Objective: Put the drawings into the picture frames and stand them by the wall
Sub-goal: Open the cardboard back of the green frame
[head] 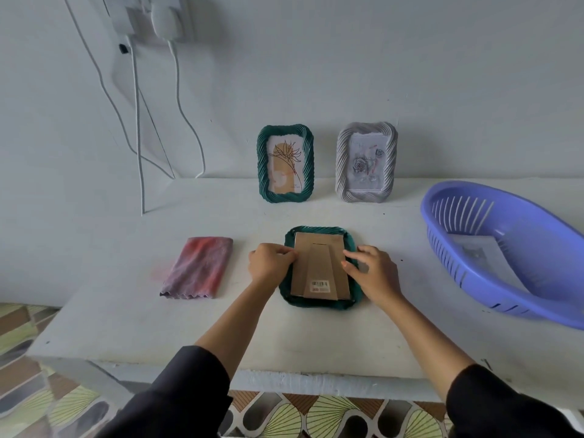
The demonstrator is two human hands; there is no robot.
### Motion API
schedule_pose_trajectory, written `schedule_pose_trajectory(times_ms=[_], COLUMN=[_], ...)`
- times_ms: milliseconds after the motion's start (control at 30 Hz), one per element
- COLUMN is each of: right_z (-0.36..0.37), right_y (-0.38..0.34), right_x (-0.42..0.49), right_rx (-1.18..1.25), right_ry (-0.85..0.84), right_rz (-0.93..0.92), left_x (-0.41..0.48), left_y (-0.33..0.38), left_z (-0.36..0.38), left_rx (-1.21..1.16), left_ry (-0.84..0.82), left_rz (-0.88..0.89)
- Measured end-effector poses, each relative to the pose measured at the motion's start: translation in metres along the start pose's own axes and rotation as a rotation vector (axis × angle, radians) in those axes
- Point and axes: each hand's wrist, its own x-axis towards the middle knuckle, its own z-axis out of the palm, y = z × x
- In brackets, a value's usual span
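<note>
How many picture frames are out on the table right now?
3. A green frame and a grey frame stand by the wall; another green frame lies face down between the hands. None seems hidden.

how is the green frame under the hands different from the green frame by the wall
The green frame under the hands lies flat, face down, its cardboard back up; the green frame by the wall stands upright, facing out. The standing one shows a flower drawing; the flat one's front is hidden. Both hands touch the flat frame; nothing touches the standing one. Both share the same twisted green border.
</note>
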Motion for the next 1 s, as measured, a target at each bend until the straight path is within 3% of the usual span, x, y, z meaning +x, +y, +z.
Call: schedule_pose_trajectory(times_ms=[367,767,1000], right_z=[-0.003,-0.005,-0.004], right_y=[0.000,0.000,0.000], right_x=[0.000,0.000,0.001], right_rx=[-0.022,-0.022,-0.012], right_ry=[-0.022,-0.041,-0.024], right_rz=[0.008,0.006,-0.007], left_x=[-0.015,-0.016,-0.010], left_y=[0.031,0.033,0.038], left_z=[-0.008,-0.007,-0.013], left_rx=[-0.200,0.022,-0.024], left_ry=[-0.059,-0.013,-0.093], left_rz=[0.085,0.182,0.094])
